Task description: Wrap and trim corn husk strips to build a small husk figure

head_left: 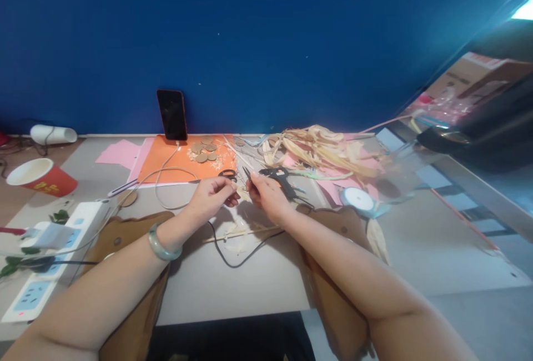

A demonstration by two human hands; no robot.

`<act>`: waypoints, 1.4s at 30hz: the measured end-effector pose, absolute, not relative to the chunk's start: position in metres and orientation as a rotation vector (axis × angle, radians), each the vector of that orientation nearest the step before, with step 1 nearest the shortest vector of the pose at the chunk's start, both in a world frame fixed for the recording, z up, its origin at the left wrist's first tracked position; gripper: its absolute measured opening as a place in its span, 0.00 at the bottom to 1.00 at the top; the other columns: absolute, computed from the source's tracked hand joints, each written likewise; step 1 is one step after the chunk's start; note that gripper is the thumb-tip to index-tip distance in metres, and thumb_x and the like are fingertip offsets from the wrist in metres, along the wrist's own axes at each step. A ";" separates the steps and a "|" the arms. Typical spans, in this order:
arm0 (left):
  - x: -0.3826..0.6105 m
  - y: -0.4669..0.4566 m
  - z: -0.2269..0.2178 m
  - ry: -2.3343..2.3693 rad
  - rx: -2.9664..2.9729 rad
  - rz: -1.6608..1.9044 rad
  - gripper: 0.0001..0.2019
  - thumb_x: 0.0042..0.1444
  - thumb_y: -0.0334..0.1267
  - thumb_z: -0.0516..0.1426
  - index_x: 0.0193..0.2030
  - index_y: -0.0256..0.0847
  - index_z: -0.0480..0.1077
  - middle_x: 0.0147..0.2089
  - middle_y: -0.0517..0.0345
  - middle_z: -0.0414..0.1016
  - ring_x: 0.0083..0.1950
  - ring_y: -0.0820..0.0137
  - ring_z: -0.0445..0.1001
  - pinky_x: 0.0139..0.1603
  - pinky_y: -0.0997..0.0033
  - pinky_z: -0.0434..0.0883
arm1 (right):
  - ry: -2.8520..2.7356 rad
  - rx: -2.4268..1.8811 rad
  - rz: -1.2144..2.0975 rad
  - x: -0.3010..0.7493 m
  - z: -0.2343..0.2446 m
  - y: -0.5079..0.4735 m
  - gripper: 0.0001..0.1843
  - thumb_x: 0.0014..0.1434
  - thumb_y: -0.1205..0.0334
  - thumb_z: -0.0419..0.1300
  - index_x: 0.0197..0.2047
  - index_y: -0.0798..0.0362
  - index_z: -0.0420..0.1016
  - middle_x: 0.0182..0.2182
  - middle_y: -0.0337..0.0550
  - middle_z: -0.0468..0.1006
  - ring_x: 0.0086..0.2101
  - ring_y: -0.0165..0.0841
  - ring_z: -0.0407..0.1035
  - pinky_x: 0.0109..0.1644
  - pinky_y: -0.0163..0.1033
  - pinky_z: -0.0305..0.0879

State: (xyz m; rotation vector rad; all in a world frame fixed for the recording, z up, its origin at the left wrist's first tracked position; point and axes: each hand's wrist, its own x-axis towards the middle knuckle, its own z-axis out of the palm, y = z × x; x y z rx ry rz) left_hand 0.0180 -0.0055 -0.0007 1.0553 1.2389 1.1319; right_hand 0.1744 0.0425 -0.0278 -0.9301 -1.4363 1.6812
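My left hand (213, 193) is closed in a pinch above the middle of the table. A small pale bit seems to be at its fingertips, too small to name. Close by on the right, my right hand (268, 197) grips dark tweezers (247, 173), their pointed tips facing up and away. Just beyond my left fingers lie black-handled scissors (227, 173), partly hidden. Behind my right hand rests a black glue gun (285, 182). Pale scraps and a thin stick (245, 233) lie on the table below both hands.
A phone (172, 115) leans on the blue wall behind orange paper (166, 164) bearing several round discs (204, 150). Dried husks (320, 153) heap at the back right, near a ribbon roll (357, 200). A power strip (81, 216) and red paper cup (44, 176) stand left; cables cross the table.
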 end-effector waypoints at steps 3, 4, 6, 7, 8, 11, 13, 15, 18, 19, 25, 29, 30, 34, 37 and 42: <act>0.018 -0.005 -0.002 1.246 1.055 1.140 0.12 0.47 0.44 0.63 0.27 0.36 0.71 0.24 0.58 0.74 0.24 0.73 0.74 0.30 0.74 0.73 | -1.502 -0.908 1.633 0.175 -0.029 0.043 0.26 0.59 0.36 0.51 0.26 0.52 0.63 0.13 0.27 0.50 0.15 0.23 0.42 0.18 0.31 0.41; 0.018 -0.005 -0.001 1.241 1.058 1.144 0.12 0.47 0.44 0.63 0.27 0.36 0.71 0.24 0.58 0.74 0.24 0.73 0.74 0.30 0.74 0.73 | -1.555 -0.903 1.596 0.176 -0.028 0.042 0.26 0.59 0.37 0.51 0.26 0.52 0.63 0.13 0.28 0.51 0.15 0.23 0.43 0.19 0.31 0.42; 0.018 -0.005 -0.001 1.223 1.073 1.143 0.13 0.47 0.45 0.63 0.27 0.36 0.71 0.23 0.59 0.74 0.24 0.74 0.73 0.30 0.74 0.72 | -1.676 -0.899 1.508 0.176 -0.026 0.041 0.26 0.59 0.37 0.51 0.25 0.52 0.63 0.14 0.30 0.54 0.17 0.24 0.47 0.21 0.32 0.45; 0.018 -0.005 -0.001 1.214 1.083 1.140 0.13 0.47 0.46 0.63 0.27 0.36 0.71 0.23 0.59 0.73 0.24 0.74 0.73 0.30 0.74 0.72 | -1.732 -0.899 1.466 0.177 -0.025 0.040 0.27 0.60 0.37 0.50 0.24 0.52 0.62 0.15 0.30 0.55 0.18 0.24 0.49 0.22 0.32 0.46; 0.018 -0.005 -0.001 1.209 1.094 1.137 0.13 0.47 0.46 0.63 0.27 0.36 0.71 0.22 0.59 0.73 0.24 0.74 0.73 0.30 0.74 0.72 | -1.775 -0.896 1.428 0.177 -0.024 0.039 0.27 0.60 0.37 0.50 0.23 0.52 0.60 0.15 0.31 0.56 0.19 0.24 0.50 0.23 0.33 0.47; 0.018 -0.006 0.001 1.206 1.127 1.136 0.13 0.47 0.46 0.62 0.27 0.36 0.71 0.22 0.58 0.73 0.25 0.74 0.73 0.30 0.74 0.72 | -1.855 -0.875 1.354 0.178 -0.022 0.038 0.27 0.61 0.39 0.50 0.22 0.52 0.57 0.17 0.32 0.57 0.21 0.25 0.51 0.26 0.33 0.49; 0.017 -0.006 0.002 1.213 1.152 1.132 0.12 0.48 0.45 0.62 0.26 0.37 0.71 0.23 0.58 0.73 0.25 0.74 0.72 0.30 0.74 0.72 | -1.892 -0.859 1.325 0.179 -0.021 0.038 0.26 0.62 0.41 0.51 0.22 0.52 0.56 0.18 0.32 0.56 0.22 0.25 0.51 0.27 0.33 0.50; 0.017 -0.006 0.003 1.221 1.179 1.119 0.12 0.49 0.43 0.61 0.25 0.37 0.70 0.23 0.58 0.73 0.25 0.74 0.72 0.30 0.74 0.72 | -1.930 -0.845 1.306 0.179 -0.020 0.038 0.26 0.62 0.42 0.51 0.22 0.53 0.56 0.19 0.32 0.56 0.23 0.25 0.51 0.28 0.33 0.50; 0.017 -0.007 0.005 1.230 1.211 1.107 0.11 0.50 0.42 0.60 0.23 0.37 0.70 0.22 0.58 0.72 0.24 0.74 0.71 0.29 0.75 0.71 | -1.963 -0.834 1.289 0.179 -0.019 0.038 0.25 0.63 0.44 0.51 0.22 0.53 0.56 0.20 0.33 0.55 0.24 0.26 0.52 0.29 0.33 0.51; 0.017 -0.007 0.005 1.231 1.218 1.109 0.11 0.50 0.42 0.60 0.23 0.37 0.70 0.22 0.58 0.72 0.24 0.74 0.71 0.29 0.75 0.71 | -1.967 -0.834 1.286 0.179 -0.018 0.038 0.25 0.63 0.44 0.51 0.22 0.52 0.56 0.20 0.33 0.55 0.24 0.26 0.52 0.29 0.33 0.51; 0.017 -0.008 0.005 1.238 1.236 1.114 0.11 0.50 0.42 0.60 0.23 0.37 0.69 0.22 0.59 0.72 0.25 0.74 0.71 0.29 0.75 0.70 | -1.982 -0.834 1.270 0.180 -0.018 0.038 0.25 0.63 0.44 0.50 0.22 0.53 0.56 0.20 0.33 0.56 0.24 0.26 0.52 0.29 0.33 0.50; 0.017 -0.007 0.003 1.258 1.265 1.105 0.10 0.51 0.41 0.59 0.24 0.36 0.69 0.22 0.60 0.71 0.25 0.75 0.71 0.30 0.76 0.70 | -1.995 -0.847 1.263 0.180 -0.017 0.039 0.24 0.62 0.45 0.52 0.22 0.53 0.58 0.20 0.33 0.57 0.25 0.26 0.52 0.29 0.33 0.50; 0.016 -0.007 0.002 1.261 1.272 1.103 0.10 0.51 0.41 0.59 0.24 0.36 0.69 0.22 0.60 0.71 0.25 0.75 0.71 0.30 0.77 0.70 | -1.997 -0.852 1.264 0.180 -0.017 0.039 0.24 0.62 0.45 0.52 0.22 0.53 0.58 0.20 0.33 0.57 0.25 0.26 0.53 0.29 0.33 0.51; 0.015 -0.007 0.000 1.261 1.303 1.100 0.12 0.51 0.41 0.59 0.24 0.36 0.69 0.23 0.59 0.71 0.26 0.75 0.71 0.31 0.76 0.70 | -1.992 -0.874 1.266 0.180 -0.018 0.040 0.24 0.62 0.46 0.52 0.22 0.54 0.58 0.20 0.33 0.57 0.24 0.25 0.52 0.29 0.32 0.50; 0.015 -0.008 0.000 1.251 1.303 1.101 0.12 0.51 0.43 0.59 0.25 0.36 0.69 0.23 0.58 0.72 0.26 0.74 0.71 0.32 0.75 0.71 | -1.972 -0.876 1.270 0.180 -0.020 0.040 0.25 0.62 0.45 0.52 0.21 0.53 0.56 0.19 0.33 0.56 0.24 0.25 0.51 0.28 0.32 0.49; 0.017 -0.007 0.003 1.293 1.280 1.076 0.12 0.52 0.44 0.58 0.27 0.36 0.70 0.24 0.57 0.74 0.27 0.73 0.73 0.32 0.75 0.70 | -1.818 -0.882 1.345 0.178 -0.022 0.040 0.26 0.61 0.42 0.52 0.22 0.54 0.60 0.17 0.32 0.57 0.21 0.24 0.51 0.25 0.32 0.49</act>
